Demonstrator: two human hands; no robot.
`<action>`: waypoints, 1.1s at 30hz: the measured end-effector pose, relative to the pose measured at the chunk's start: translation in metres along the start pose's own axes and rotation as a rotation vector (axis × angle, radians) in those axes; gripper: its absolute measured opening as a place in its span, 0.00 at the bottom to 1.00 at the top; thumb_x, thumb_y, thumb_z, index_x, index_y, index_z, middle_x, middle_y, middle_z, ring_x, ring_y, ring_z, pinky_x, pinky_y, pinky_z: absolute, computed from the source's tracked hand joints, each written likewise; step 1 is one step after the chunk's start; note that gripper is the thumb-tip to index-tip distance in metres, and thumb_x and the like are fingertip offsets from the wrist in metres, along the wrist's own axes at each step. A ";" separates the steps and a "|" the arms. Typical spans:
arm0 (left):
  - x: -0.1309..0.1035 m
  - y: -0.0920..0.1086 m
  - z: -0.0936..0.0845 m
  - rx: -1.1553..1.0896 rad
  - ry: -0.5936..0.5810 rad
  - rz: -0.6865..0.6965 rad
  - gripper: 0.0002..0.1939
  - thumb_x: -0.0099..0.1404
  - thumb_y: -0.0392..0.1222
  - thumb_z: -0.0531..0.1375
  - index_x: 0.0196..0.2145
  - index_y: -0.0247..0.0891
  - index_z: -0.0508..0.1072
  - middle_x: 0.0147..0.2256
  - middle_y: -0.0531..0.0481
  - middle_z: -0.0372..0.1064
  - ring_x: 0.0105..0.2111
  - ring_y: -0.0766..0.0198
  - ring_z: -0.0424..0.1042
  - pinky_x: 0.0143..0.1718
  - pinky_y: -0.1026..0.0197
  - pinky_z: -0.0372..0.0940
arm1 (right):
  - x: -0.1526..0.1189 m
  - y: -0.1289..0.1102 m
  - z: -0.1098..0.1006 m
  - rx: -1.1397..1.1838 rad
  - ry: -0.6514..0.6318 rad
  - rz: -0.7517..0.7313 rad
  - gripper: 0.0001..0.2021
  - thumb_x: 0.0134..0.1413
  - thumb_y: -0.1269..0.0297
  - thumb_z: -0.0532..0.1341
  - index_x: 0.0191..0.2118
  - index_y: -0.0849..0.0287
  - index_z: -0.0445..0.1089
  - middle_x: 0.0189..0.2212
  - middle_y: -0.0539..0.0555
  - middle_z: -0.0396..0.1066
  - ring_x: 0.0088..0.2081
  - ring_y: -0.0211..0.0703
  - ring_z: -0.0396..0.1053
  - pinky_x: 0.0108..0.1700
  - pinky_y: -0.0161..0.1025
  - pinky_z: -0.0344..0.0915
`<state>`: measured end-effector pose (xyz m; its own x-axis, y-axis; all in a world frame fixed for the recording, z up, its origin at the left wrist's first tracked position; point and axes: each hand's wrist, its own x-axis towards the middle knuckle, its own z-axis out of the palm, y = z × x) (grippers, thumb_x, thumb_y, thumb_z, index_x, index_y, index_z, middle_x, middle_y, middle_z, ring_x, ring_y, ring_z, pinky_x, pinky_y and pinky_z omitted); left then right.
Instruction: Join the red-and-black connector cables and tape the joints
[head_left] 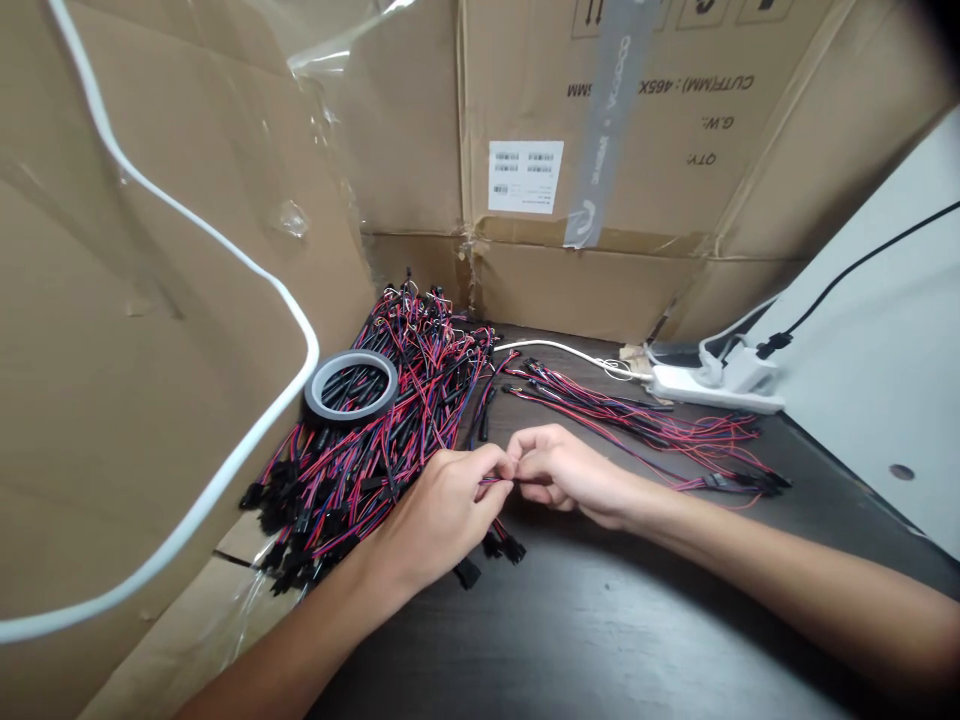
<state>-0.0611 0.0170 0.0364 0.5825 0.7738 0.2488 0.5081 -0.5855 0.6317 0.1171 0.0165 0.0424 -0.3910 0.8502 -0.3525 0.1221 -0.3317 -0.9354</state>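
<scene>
My left hand (450, 510) is closed, its thumb and fingers pinching thin red and dark wires (491, 480). Touching its fingertips, my right hand (566, 475) is pinched too; what lies between its fingers is too small to make out. Black connectors (514, 549) stick out below my left hand. A large heap of red, blue and black wire harnesses (420, 400) lies behind and to the left of the hands. On that heap rests a grey roll of tape (313, 400). To the right, a smaller bundle of similar wires (645, 420) is spread out.
The dark table (585, 620) carries everything. Cardboard (585, 285) walls the back and left. A white power strip (712, 388) with plugs sits at the back right beside a white panel (870, 330). A white cable (255, 265) hangs down the left side.
</scene>
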 end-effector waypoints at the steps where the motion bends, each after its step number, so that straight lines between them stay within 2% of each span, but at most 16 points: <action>1: 0.000 0.000 0.000 0.021 0.002 0.009 0.05 0.64 0.35 0.55 0.33 0.36 0.71 0.26 0.54 0.69 0.23 0.71 0.65 0.27 0.67 0.58 | 0.000 0.000 0.000 0.004 -0.008 0.004 0.04 0.41 0.71 0.55 0.28 0.60 0.63 0.13 0.42 0.56 0.13 0.26 0.43 0.15 0.28 0.34; 10: 0.000 0.002 0.001 0.143 0.049 0.082 0.10 0.66 0.37 0.54 0.35 0.35 0.76 0.31 0.47 0.74 0.27 0.66 0.69 0.30 0.63 0.61 | 0.005 0.003 -0.001 -0.017 0.023 -0.021 0.04 0.40 0.69 0.54 0.26 0.61 0.64 0.13 0.42 0.54 0.13 0.26 0.44 0.15 0.28 0.35; 14: 0.000 0.003 0.000 0.149 0.039 0.069 0.11 0.66 0.36 0.54 0.35 0.35 0.77 0.31 0.46 0.75 0.27 0.65 0.69 0.31 0.62 0.61 | 0.003 0.003 0.000 -0.070 0.050 -0.058 0.04 0.42 0.70 0.54 0.26 0.62 0.65 0.13 0.43 0.54 0.14 0.26 0.45 0.15 0.28 0.38; 18: 0.001 0.004 -0.002 0.135 0.017 0.044 0.11 0.65 0.35 0.54 0.36 0.36 0.77 0.33 0.46 0.76 0.28 0.65 0.70 0.32 0.62 0.61 | 0.002 0.003 0.002 -0.105 0.075 -0.145 0.05 0.46 0.71 0.56 0.32 0.62 0.64 0.14 0.42 0.56 0.16 0.27 0.48 0.17 0.26 0.42; 21: 0.002 0.007 -0.005 0.138 0.010 0.017 0.12 0.65 0.35 0.54 0.35 0.36 0.78 0.32 0.47 0.76 0.26 0.66 0.68 0.31 0.63 0.58 | 0.003 0.006 0.000 -0.068 0.030 -0.238 0.08 0.49 0.69 0.59 0.37 0.59 0.61 0.15 0.40 0.57 0.16 0.27 0.49 0.17 0.26 0.43; 24: 0.003 0.010 -0.010 0.128 -0.045 -0.010 0.13 0.65 0.36 0.53 0.31 0.35 0.77 0.26 0.50 0.72 0.23 0.68 0.63 0.28 0.63 0.54 | 0.005 0.008 -0.003 -0.053 -0.042 -0.273 0.06 0.50 0.67 0.59 0.35 0.58 0.60 0.16 0.40 0.56 0.16 0.27 0.46 0.16 0.26 0.41; 27: 0.004 0.014 -0.016 0.097 -0.129 -0.060 0.14 0.65 0.36 0.53 0.26 0.34 0.75 0.19 0.54 0.62 0.20 0.70 0.56 0.26 0.63 0.48 | 0.005 0.008 -0.003 -0.082 -0.081 -0.305 0.05 0.50 0.68 0.58 0.33 0.59 0.61 0.16 0.41 0.56 0.17 0.27 0.48 0.18 0.27 0.42; 29: 0.005 0.015 -0.019 0.039 -0.173 -0.124 0.13 0.64 0.38 0.53 0.24 0.34 0.74 0.18 0.55 0.58 0.21 0.71 0.53 0.25 0.64 0.46 | 0.005 0.007 -0.003 -0.117 -0.096 -0.352 0.03 0.50 0.69 0.57 0.31 0.60 0.61 0.16 0.42 0.56 0.18 0.28 0.50 0.19 0.27 0.44; 33: 0.006 0.014 -0.023 -0.196 -0.242 -0.259 0.11 0.61 0.41 0.56 0.23 0.33 0.69 0.20 0.56 0.56 0.22 0.71 0.52 0.24 0.65 0.46 | 0.001 0.007 -0.003 -0.274 -0.097 -0.519 0.02 0.48 0.71 0.56 0.31 0.61 0.61 0.21 0.45 0.60 0.22 0.30 0.54 0.24 0.30 0.50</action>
<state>-0.0652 0.0196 0.0637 0.5953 0.7970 -0.1018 0.5407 -0.3037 0.7845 0.1202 0.0164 0.0358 -0.5426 0.8274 0.1449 0.1186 0.2463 -0.9619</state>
